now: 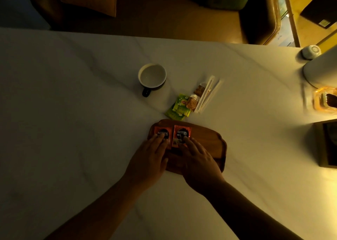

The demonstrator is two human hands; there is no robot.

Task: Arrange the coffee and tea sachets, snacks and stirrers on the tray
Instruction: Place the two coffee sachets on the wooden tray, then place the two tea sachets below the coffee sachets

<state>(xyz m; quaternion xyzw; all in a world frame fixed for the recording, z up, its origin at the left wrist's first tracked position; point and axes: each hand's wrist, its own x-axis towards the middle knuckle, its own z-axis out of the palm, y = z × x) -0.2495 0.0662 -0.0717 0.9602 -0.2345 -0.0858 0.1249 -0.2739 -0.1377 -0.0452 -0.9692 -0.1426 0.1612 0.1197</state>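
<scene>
- Wooden tray (209,139) at the table's near edge holds two coffee sachets (181,134), side by side at its far-left corner.
- Left hand (149,159) and right hand (198,159) lie flat, fingers spread, pressing one each, grasping nothing.
- Tea sachets (177,108), snacks (194,101) and stirrers (207,93) wait on the table just beyond the tray's far edge.

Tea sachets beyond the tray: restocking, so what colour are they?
Green with yellow, seen in the head view: the tea sachets lie on the table just past the wooden tray.
</scene>
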